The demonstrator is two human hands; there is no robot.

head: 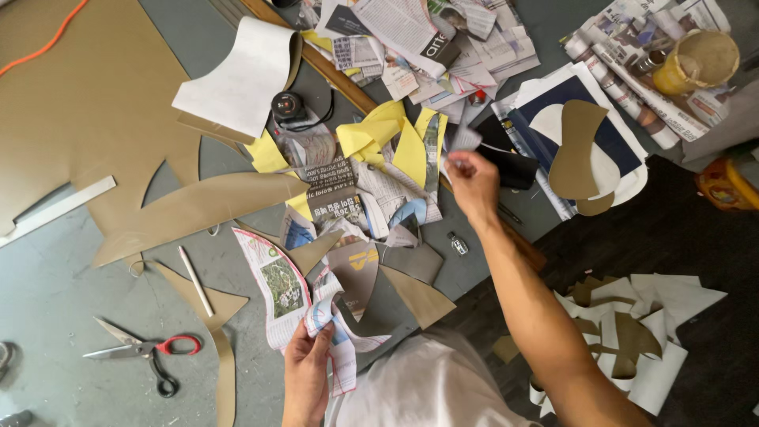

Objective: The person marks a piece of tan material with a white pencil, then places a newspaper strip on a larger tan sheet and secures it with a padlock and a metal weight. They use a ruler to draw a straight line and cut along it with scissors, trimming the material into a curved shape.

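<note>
Head view | left hand (304,372) gripping a printed paper sheet (288,292) at the near edge of the bench (47,300) | right hand (473,183) reaching out, pinching a small grey scrap (461,142) over the yellow paper (387,138) pile | scissors (146,348) lying well left, beside tan offcuts (198,207) and a white stick (194,280).

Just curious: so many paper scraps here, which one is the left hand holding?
The printed magazine page with the pink edge, gripped by the left hand at the bottom, unlike the loose scraps.
</note>
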